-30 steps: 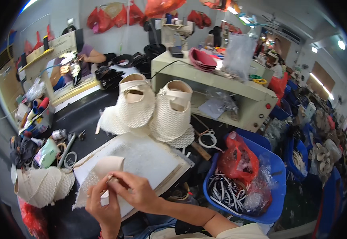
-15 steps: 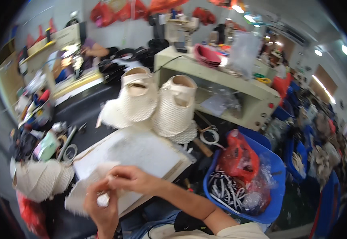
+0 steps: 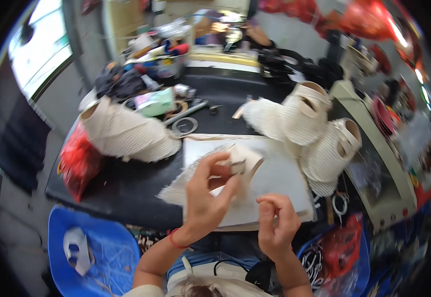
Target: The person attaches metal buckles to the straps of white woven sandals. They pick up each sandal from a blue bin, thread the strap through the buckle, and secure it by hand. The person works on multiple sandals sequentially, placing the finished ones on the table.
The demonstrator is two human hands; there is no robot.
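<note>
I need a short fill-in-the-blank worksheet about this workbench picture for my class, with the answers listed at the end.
1. The cream woven piece is held in the person's ____ hand.
2. Around the wrist of that holding hand is a band coloured ____.
3. The white board lies on a table coloured ____.
4. The tub at the picture's lower left is coloured ____.

Missing words: left; red; black; blue.

Left forearm slanting up and rightward from lower edge; left hand near frame centre, thumb and index bent toward each other, gap between. Right forearm leaning up-left from lower edge, right of centre; right hand raised, fingers loosely curled. Hands apart.
</note>
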